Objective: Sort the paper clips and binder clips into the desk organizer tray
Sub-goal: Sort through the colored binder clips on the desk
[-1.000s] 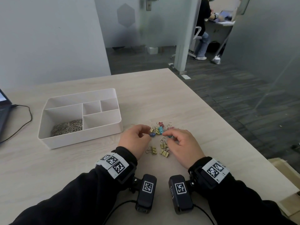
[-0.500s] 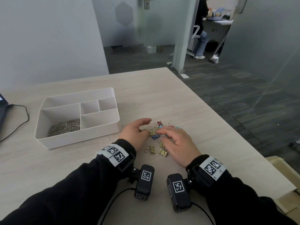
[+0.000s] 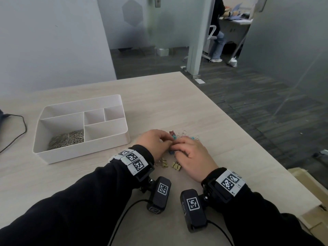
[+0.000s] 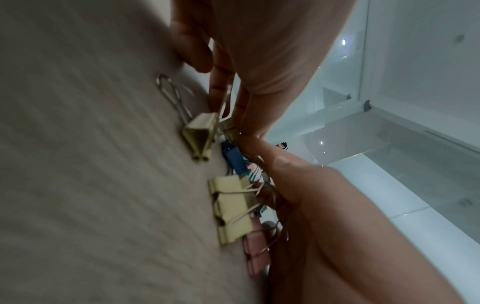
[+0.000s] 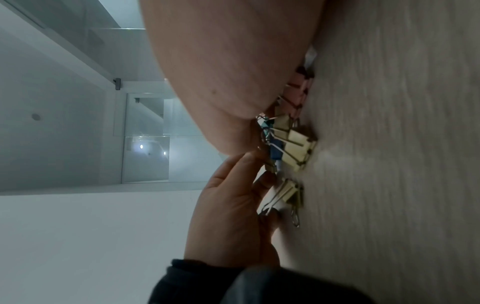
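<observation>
A loose pile of binder clips (image 3: 176,165) in gold, blue, red and teal lies on the table right of the white organizer tray (image 3: 81,150). Silver paper clips (image 3: 68,139) fill the tray's large left compartment; the other compartments look empty. Both hands meet over the pile. My left hand (image 3: 167,142) pinches the wire handle of a gold binder clip (image 4: 198,139) that still touches the table. My right hand (image 3: 180,148) is curled over several clips, thumb (image 4: 283,162) pressed against their handles. Two gold clips (image 4: 233,205) and a pink clip (image 4: 255,255) lie under its palm.
A black cable (image 3: 19,132) runs along the table's far left. The table's right edge (image 3: 266,153) drops to dark carpet, with cardboard (image 3: 305,176) beside it. Behind glass partitions a person (image 3: 217,32) sits at a desk.
My left fingers, spread over the pile half a second ago, have closed on a gold clip. My right hand has slid left, further over the pile.
</observation>
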Demonstrator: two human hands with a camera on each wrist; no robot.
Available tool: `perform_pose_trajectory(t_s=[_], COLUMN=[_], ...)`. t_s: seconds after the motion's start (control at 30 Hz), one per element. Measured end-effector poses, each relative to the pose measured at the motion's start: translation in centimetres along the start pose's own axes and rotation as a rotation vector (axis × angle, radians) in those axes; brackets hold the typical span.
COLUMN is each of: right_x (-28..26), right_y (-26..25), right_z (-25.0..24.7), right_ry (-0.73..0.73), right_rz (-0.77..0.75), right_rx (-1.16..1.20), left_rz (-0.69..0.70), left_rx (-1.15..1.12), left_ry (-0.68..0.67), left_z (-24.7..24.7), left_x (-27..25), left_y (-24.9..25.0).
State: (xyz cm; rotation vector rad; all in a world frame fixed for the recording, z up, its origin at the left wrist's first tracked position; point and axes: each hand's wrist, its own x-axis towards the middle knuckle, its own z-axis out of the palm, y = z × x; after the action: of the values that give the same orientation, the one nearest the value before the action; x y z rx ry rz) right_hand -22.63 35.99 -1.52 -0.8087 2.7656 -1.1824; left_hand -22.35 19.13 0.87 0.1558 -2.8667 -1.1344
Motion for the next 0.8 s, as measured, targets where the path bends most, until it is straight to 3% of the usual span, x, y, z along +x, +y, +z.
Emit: perform_pose_trajectory(t_s=[0.23,0.4,0.6,0.8], right_x=[0.0,0.0,-0.2,-0.1], right_y=[-0.1,0.2,0.0,-0.2], right_z=[-0.4,-0.4,-0.2,-0.3], right_ry=[0.009,0.032,-0.014,-0.104], right_rz=[0.034,0.041,-0.051,0.014], right_rx=[0.003,0.011,-0.019,-0.107], left_rz=[-0.087,-0.111,-0.129,-0.124], left_rx=[-0.257,-0.333,-0.361,-0.374], left_ry=[0.063,0.09,0.077,0.053], left_z=[-0.3,-0.7,-0.9,-0.8], left_x=[-0.8,-1.7,-2.2,-2.2], left_y=[-1.3,-1.3,-1.3,-1.7])
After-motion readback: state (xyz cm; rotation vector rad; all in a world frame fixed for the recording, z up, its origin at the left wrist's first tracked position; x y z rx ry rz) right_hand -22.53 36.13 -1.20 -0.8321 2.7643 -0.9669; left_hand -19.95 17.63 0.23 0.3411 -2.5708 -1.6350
